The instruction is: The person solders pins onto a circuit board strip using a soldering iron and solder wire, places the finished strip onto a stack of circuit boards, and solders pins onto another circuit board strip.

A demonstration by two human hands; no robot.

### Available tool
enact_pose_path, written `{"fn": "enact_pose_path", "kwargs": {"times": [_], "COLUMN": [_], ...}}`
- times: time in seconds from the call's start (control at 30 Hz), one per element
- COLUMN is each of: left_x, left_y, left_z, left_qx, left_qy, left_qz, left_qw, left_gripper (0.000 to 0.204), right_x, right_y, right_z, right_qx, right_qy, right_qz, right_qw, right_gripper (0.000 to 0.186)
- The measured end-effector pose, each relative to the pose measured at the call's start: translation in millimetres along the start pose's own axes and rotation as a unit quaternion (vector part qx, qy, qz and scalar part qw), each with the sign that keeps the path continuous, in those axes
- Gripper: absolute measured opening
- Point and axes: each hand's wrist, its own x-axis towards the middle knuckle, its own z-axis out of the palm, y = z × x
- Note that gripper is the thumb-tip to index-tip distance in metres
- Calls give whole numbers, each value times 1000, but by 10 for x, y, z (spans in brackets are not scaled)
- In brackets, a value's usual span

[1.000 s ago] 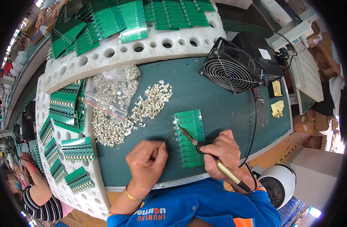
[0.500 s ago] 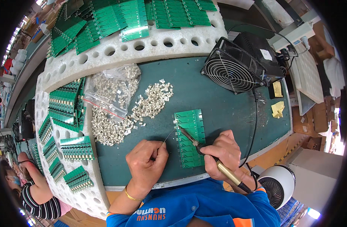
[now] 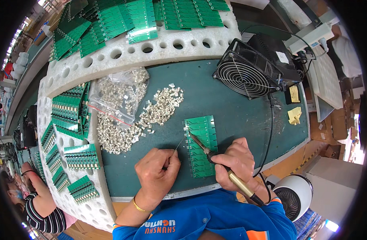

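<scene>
My left hand (image 3: 157, 170) is pinched shut on a thin solder wire (image 3: 178, 145), which runs up to the left edge of a green circuit board panel (image 3: 203, 158) lying on the green mat. In my right hand (image 3: 235, 164) is a soldering iron (image 3: 241, 183) with a gold handle. Its tip is at the board's upper left, by the wire's end; whether they touch cannot be told. Small pins stick out along that board edge. Just up and left of my hands lie a pile of small white connectors (image 3: 159, 106) and a clear bag (image 3: 115, 100) holding more of them.
Boards lie on white foam trays (image 3: 93, 62) behind and left. At back right stand a black fan (image 3: 243, 72), a cable and yellow sponges (image 3: 294, 115). A white fan (image 3: 291, 196) is below right. A co-worker (image 3: 43, 204) in a striped shirt sits at left.
My left hand has shifted very slightly to the right with the wire in it. My right hand and the iron look almost still.
</scene>
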Motion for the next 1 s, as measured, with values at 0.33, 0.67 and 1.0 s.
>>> {"fn": "enact_pose_path", "kwargs": {"times": [0.33,0.67,1.0], "left_x": [-3,-7,-2], "left_y": [2,-9,0], "left_z": [1,-2,-12], "left_qx": [15,9,1], "left_qy": [-3,-3,-11], "left_qz": [9,14,14], "left_qw": [1000,1000,1000], "left_gripper": [11,10,11], "right_x": [-27,-50,-58], "right_y": [-40,-54,-66], "right_z": [-20,-22,-29], "right_qx": [-5,0,-10], "right_qy": [-18,-21,-19], "right_qz": [12,18,10], "right_qw": [1000,1000,1000], "right_gripper": [23,26,25]}}
